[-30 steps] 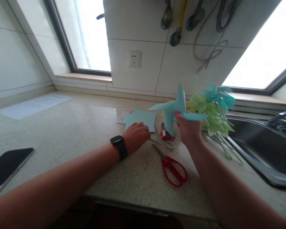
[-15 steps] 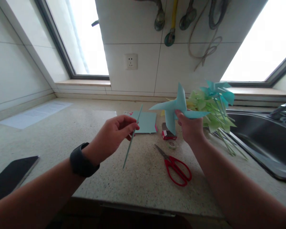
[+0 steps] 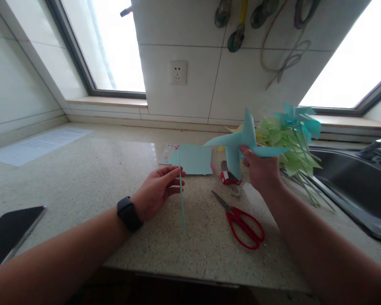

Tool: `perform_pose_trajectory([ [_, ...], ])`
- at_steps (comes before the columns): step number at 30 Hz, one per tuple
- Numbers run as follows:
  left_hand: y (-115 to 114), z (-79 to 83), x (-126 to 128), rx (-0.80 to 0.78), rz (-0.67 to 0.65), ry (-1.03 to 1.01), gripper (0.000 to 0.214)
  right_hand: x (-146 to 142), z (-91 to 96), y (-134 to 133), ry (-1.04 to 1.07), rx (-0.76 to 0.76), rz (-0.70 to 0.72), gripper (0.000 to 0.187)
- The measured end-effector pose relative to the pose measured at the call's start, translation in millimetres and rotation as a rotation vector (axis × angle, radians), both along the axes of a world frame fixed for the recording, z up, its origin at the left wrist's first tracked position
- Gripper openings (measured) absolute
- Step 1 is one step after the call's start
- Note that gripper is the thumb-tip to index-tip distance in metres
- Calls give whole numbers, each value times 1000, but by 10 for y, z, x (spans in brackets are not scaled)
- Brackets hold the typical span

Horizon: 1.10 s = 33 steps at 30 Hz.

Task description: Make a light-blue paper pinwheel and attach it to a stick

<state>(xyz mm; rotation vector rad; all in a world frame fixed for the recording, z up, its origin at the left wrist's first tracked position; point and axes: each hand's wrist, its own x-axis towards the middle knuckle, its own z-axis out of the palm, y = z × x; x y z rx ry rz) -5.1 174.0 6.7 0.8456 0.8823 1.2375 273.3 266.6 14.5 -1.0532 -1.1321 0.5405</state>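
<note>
The right hand (image 3: 263,169) grips a pinwheel (image 3: 233,156); left of it, the left hand (image 3: 157,186) pinches a stick (image 3: 182,201) between its fingers (image 3: 170,173).

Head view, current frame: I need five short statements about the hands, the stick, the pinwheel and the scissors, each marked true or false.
1. The left hand holds a thin stick. True.
2. The right hand holds the light blue pinwheel. True.
3. The stick is fixed to the pinwheel. False: the two are apart, one in each hand.
4. The scissors lie on the counter. True.
5. The scissors have green handles. False: they are red.
</note>
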Motion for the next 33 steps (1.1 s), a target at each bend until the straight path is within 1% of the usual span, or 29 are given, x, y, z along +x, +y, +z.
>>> perform_pose_trajectory([
  [4, -28, -36, 28, 14, -4, -12, 11, -3, -10, 5, 15, 8, 26, 27],
  [15, -44, -73, 28, 33, -18, -18, 16, -5, 0, -14, 42, -1, 40, 30],
  [27, -41, -48, 23, 28, -13, -53, 8, -15, 14, -18, 69, -6, 48, 25],
  [33, -34, -61, 23, 23, 0, -64, 7, -18, 13, -7, 71, 4, 41, 26],
])
